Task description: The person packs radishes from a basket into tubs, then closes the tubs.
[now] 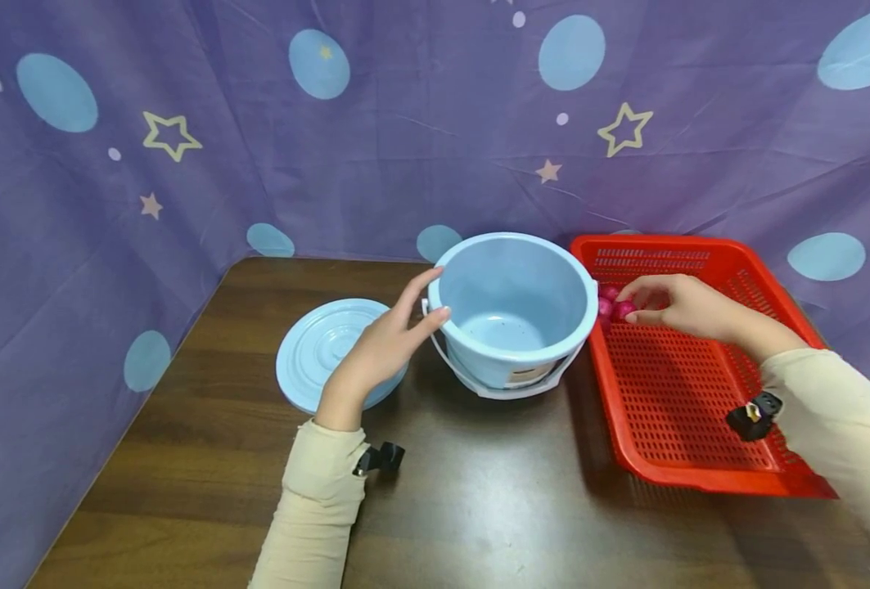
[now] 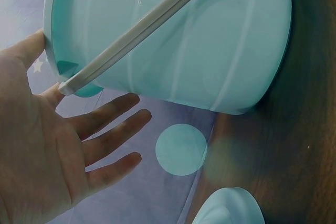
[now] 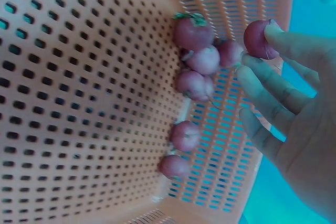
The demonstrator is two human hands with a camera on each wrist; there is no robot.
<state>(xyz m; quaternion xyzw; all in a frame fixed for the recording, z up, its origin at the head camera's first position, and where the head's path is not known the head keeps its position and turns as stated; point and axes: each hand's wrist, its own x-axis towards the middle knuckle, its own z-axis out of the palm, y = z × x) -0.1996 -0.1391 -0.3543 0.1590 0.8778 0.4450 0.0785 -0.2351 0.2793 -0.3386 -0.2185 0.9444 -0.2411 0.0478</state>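
My right hand (image 1: pixel 681 304) pinches a round red radish (image 3: pixel 257 40) between thumb and fingertips, inside the left side of the red basket (image 1: pixel 619 433). More radishes (image 3: pixel 203 60) lie along the basket's side wall, one with a green stub of stem. My left hand (image 1: pixel 386 339) is at the left rim of a light blue bucket (image 1: pixel 508 282), thumb and index finger at the rim. Its other fingers are spread beside the bucket wall in the left wrist view. The bucket stands upright, its handle (image 1: pixel 504 394) lowered at the front and small specks on its bottom.
A round light blue lid (image 1: pixel 309 356) lies on the brown wooden table (image 1: pixel 206 425), left of the bucket and partly behind my left forearm. The basket stands close to the bucket's right side. A purple curtain (image 1: pixel 420 131) with stars and dots hangs behind the table.
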